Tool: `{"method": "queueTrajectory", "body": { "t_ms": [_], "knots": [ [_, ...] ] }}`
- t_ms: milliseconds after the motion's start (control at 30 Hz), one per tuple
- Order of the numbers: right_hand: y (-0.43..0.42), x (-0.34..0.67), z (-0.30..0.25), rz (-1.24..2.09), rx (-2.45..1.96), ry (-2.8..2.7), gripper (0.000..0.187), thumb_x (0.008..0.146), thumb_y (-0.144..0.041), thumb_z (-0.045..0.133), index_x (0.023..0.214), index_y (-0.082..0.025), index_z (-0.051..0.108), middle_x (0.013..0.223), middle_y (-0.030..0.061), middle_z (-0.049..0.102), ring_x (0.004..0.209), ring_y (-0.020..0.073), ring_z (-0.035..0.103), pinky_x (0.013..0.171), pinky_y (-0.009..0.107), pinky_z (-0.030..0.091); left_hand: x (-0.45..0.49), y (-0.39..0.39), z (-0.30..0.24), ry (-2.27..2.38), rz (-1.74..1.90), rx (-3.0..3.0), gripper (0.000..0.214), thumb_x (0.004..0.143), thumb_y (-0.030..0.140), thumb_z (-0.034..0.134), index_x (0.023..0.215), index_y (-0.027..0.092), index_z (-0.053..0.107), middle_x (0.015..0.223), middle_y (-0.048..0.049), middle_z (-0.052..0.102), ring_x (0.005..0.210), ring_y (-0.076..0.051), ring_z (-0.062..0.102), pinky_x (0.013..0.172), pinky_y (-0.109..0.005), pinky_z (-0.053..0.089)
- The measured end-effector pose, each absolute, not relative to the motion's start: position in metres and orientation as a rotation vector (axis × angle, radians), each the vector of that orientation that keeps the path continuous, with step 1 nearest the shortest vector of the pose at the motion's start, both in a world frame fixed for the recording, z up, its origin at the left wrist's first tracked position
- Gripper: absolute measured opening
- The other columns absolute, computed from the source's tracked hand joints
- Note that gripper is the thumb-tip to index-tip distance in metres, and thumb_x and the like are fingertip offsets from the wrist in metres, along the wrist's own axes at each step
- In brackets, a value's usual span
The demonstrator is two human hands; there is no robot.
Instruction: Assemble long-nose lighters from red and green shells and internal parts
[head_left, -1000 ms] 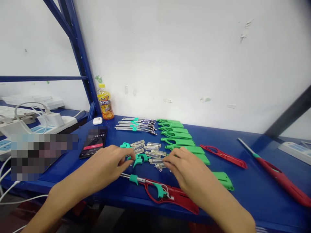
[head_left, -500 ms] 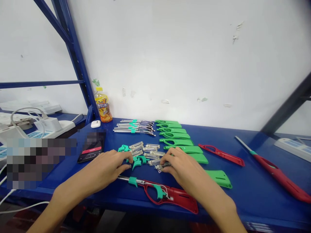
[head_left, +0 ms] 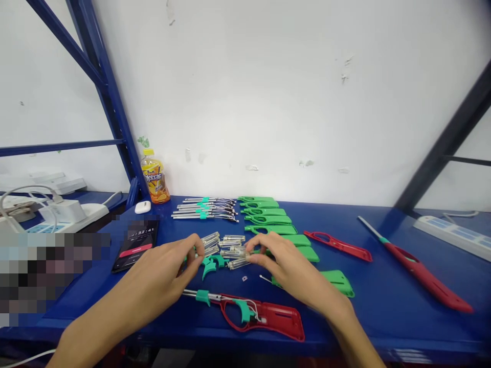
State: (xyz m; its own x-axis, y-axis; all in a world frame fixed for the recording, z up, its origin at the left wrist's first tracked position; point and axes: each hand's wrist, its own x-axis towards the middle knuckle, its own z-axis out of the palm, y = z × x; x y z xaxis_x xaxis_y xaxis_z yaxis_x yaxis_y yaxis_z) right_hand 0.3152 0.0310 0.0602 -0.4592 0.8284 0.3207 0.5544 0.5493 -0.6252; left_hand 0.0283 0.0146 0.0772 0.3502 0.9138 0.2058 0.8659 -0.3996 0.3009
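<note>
My left hand [head_left: 174, 268] is closed in a pinch beside the teal triggers [head_left: 209, 267]; whatever its fingertips hold is hidden. My right hand [head_left: 282, 258] pinches the end of a clear lighter fuel tank [head_left: 238, 252] in the small pile of tanks. More clear tanks [head_left: 210, 240] lie between both hands. In front of them is a red lighter half-shell [head_left: 282, 318] fitted with a metal tube [head_left: 191, 293], a teal trigger [head_left: 243, 311] and white wires. A tiny pale piece [head_left: 244, 278] rests on the blue table below the right fingers.
Green half-shells [head_left: 264, 220] line up behind my right hand, beside metal tubes with wires [head_left: 203, 209]. Farther right are a red half-shell [head_left: 339, 245] and an assembled red lighter [head_left: 425, 276]. A phone [head_left: 136, 245], earbud case [head_left: 142, 207] and drink bottle [head_left: 155, 176] stand left.
My right hand has moved up from the small pale piece to the clear tanks, and that piece now lies uncovered. My left hand stays pinched near the triggers. The view has shifted slightly.
</note>
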Motion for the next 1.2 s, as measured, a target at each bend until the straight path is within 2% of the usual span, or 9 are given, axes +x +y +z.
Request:
{"method": "queueTrajectory", "body": {
  "t_ms": [133, 267, 467, 667, 767, 867, 967, 1100, 1200],
  "knots": [
    [0.029, 0.313, 0.072, 0.944, -1.012, -1.912, 0.015, 0.109, -0.039, 0.059, 0.110, -0.027, 0.068, 0.100, 0.0000, 0.081, 0.098, 0.0199, 0.072, 0.091, 0.034, 0.050, 0.036, 0.010, 0.081, 1.500, 0.767, 2.395, 0.019, 0.103, 0.036, 0.053, 0.094, 0.026, 0.067, 0.072, 0.0049, 0.068, 0.055, -0.014, 0.055, 0.055, -0.025, 0.039],
    [0.030, 0.313, 0.077, 1.085, -0.963, -1.741, 0.032, 0.110, -0.049, 0.052, 0.115, -0.024, 0.071, 0.094, 0.0032, 0.081, 0.079, 0.0186, 0.066, 0.074, 0.032, 0.049, 0.041, 0.008, 0.082, 1.429, 0.948, 2.366, 0.022, 0.102, 0.036, 0.057, 0.092, 0.026, 0.074, 0.064, 0.0044, 0.066, 0.050, -0.013, 0.051, 0.050, -0.023, 0.040],
    [0.029, 0.317, 0.075, 1.282, -0.860, -1.683, 0.037, 0.107, -0.054, 0.057, 0.110, -0.023, 0.075, 0.095, 0.0059, 0.082, 0.084, 0.0198, 0.070, 0.078, 0.034, 0.053, 0.047, 0.005, 0.087, 1.281, 1.087, 2.393, 0.021, 0.104, 0.033, 0.059, 0.100, 0.028, 0.079, 0.093, -0.0005, 0.079, 0.067, -0.015, 0.065, 0.055, -0.022, 0.046],
    [0.023, 0.313, 0.077, 1.385, -0.837, -1.616, 0.034, 0.097, -0.052, 0.074, 0.117, -0.024, 0.074, 0.094, 0.0056, 0.082, 0.084, 0.0198, 0.071, 0.080, 0.034, 0.054, 0.051, 0.001, 0.089, 1.204, 1.186, 2.342, 0.021, 0.106, 0.029, 0.059, 0.102, 0.027, 0.079, 0.096, -0.0011, 0.077, 0.074, -0.015, 0.067, 0.056, -0.022, 0.047],
    [0.019, 0.305, 0.078, 1.248, -0.946, -1.697, 0.024, 0.090, -0.043, 0.080, 0.107, -0.025, 0.078, 0.091, 0.0030, 0.080, 0.082, 0.0201, 0.071, 0.076, 0.033, 0.052, 0.051, 0.002, 0.086, 1.184, 1.191, 2.294, 0.025, 0.107, 0.027, 0.055, 0.106, 0.027, 0.080, 0.095, -0.0015, 0.073, 0.074, -0.015, 0.065, 0.058, -0.022, 0.048],
    [0.012, 0.296, 0.079, 0.818, -1.134, -1.813, 0.010, 0.091, -0.032, 0.077, 0.100, -0.028, 0.079, 0.087, 0.0002, 0.077, 0.083, 0.0213, 0.070, 0.075, 0.033, 0.049, 0.050, 0.002, 0.084, 1.181, 1.205, 2.277, 0.030, 0.107, 0.024, 0.051, 0.107, 0.029, 0.081, 0.094, -0.0011, 0.072, 0.072, -0.014, 0.063, 0.061, -0.022, 0.050],
    [0.004, 0.288, 0.078, 0.417, -1.185, -1.892, 0.011, 0.093, -0.022, 0.075, 0.100, -0.030, 0.076, 0.090, -0.0012, 0.075, 0.084, 0.0219, 0.070, 0.075, 0.034, 0.046, 0.051, 0.000, 0.085, 1.219, 1.198, 2.211, 0.025, 0.107, 0.031, 0.056, 0.106, 0.028, 0.080, 0.091, -0.0002, 0.071, 0.068, -0.014, 0.063, 0.062, -0.023, 0.051],
    [-0.003, 0.282, 0.074, 0.280, -1.115, -1.930, 0.016, 0.091, -0.020, 0.080, 0.101, -0.031, 0.073, 0.094, -0.0028, 0.076, 0.081, 0.0212, 0.070, 0.071, 0.033, 0.046, 0.056, -0.004, 0.087, 1.362, 1.202, 2.049, 0.023, 0.103, 0.044, 0.062, 0.106, 0.026, 0.075, 0.080, 0.0014, 0.069, 0.056, -0.013, 0.059, 0.054, -0.024, 0.047],
    [-0.004, 0.278, 0.072, 0.267, -1.107, -1.932, 0.018, 0.092, -0.018, 0.080, 0.100, -0.032, 0.073, 0.098, -0.0033, 0.077, 0.084, 0.0228, 0.071, 0.074, 0.034, 0.048, 0.060, -0.004, 0.086, 1.360, 1.222, 1.959, 0.025, 0.102, 0.047, 0.060, 0.105, 0.025, 0.070, 0.064, 0.0053, 0.058, 0.048, -0.013, 0.052, 0.046, -0.023, 0.038]
  ]
}}
